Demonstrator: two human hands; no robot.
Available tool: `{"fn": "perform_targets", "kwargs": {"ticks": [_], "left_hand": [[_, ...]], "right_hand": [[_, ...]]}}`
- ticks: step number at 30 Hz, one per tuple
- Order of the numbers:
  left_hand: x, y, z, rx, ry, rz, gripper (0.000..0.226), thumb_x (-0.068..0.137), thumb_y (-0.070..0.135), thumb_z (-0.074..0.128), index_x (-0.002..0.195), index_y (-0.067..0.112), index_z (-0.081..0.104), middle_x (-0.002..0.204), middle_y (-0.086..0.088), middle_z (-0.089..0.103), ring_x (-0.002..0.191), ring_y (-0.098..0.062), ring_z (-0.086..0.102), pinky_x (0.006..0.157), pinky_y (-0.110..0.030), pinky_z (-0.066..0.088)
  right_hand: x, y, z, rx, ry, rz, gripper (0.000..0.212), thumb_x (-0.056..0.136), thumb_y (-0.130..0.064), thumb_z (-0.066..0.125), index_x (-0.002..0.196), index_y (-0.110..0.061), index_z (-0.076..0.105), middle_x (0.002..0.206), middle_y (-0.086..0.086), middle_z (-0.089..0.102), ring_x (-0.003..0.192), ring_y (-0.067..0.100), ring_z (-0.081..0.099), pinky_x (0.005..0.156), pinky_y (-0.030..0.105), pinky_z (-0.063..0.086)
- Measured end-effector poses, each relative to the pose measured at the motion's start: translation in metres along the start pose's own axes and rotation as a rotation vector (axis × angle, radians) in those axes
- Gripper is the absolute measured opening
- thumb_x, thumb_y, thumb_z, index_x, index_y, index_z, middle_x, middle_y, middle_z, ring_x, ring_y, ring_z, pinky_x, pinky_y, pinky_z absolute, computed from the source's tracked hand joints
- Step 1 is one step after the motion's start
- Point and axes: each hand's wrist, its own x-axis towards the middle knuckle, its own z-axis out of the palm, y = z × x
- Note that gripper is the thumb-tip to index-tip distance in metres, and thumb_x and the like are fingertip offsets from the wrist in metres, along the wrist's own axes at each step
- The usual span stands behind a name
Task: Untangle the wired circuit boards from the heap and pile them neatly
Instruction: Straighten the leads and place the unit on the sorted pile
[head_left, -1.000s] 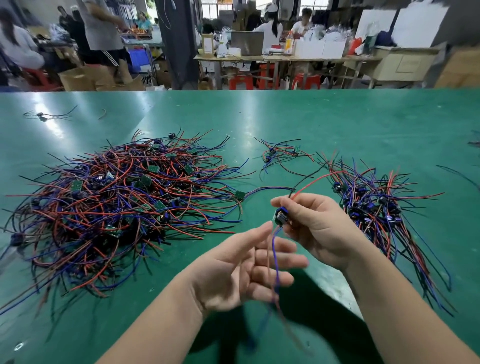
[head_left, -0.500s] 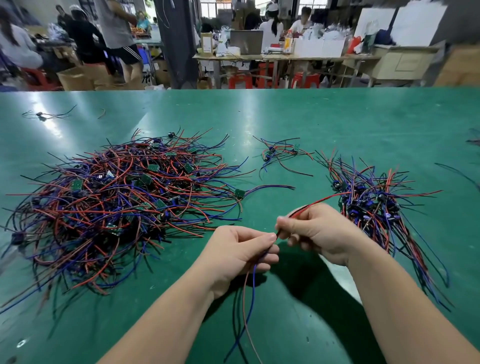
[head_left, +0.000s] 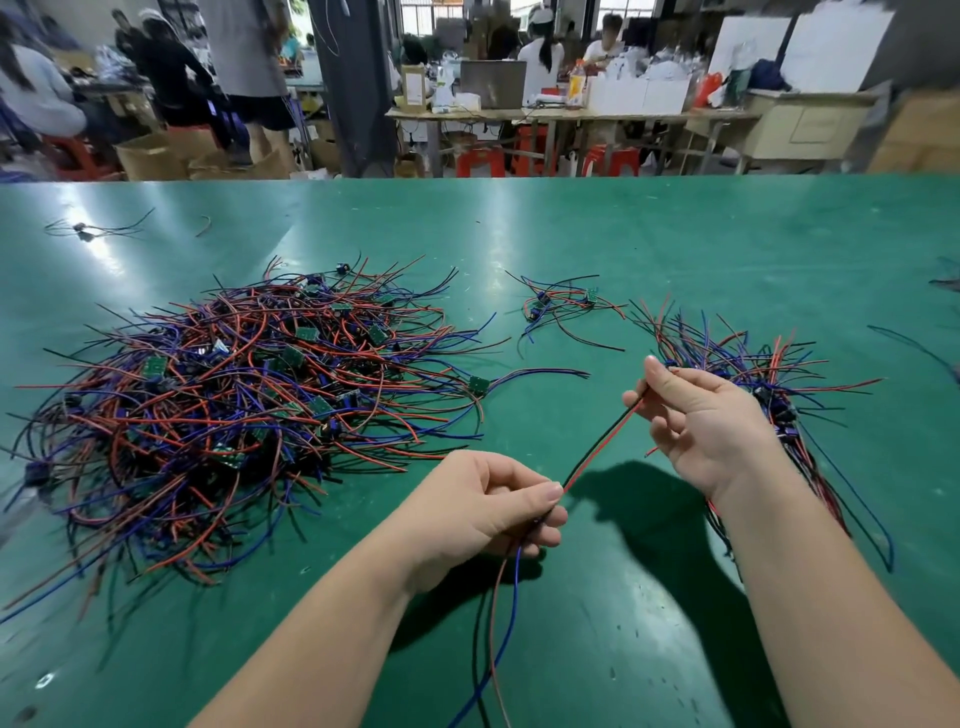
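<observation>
A big tangled heap of wired circuit boards (head_left: 234, 400), red, blue and black wires with small green boards, lies on the left of the green table (head_left: 519, 234). An orderly pile of wired boards (head_left: 779, 395) lies on the right. My left hand (head_left: 483, 514) pinches one wired board's leads; its board is hidden in my fingers, and blue, red and black wires hang below. My right hand (head_left: 696, 415) pinches the red and black wire pair (head_left: 602, 449), stretched taut between both hands above the table.
A small cluster of a few wired boards (head_left: 561, 306) lies at the middle back. One loose board with wires (head_left: 480, 384) trails off the heap's right edge. A stray wire piece (head_left: 83, 228) sits far left. People, tables and red stools stand beyond the table.
My hands have moved apart. The right hand slid up and right along the red and black wires, drawing them straight, while the left hand keeps the board end pinched.
</observation>
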Motion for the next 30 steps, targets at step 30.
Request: {"fn": "perform_targets", "kwargs": {"ticks": [30], "left_hand": [[0.009,-0.005,0.001,-0.210,0.062,0.322,0.010,0.075,0.007,0.073,0.080,0.015,0.076,0.073,-0.002,0.071,0.058,-0.008,0.060,0.060,-0.019,0.052]], "right_hand": [[-0.024,0.027,0.034,0.047,-0.463,0.105,0.009,0.068,-0.016,0.063,0.062,-0.012,0.069,0.059,0.000,0.059,0.050,0.006,0.054,0.052,0.017,0.049]]}}
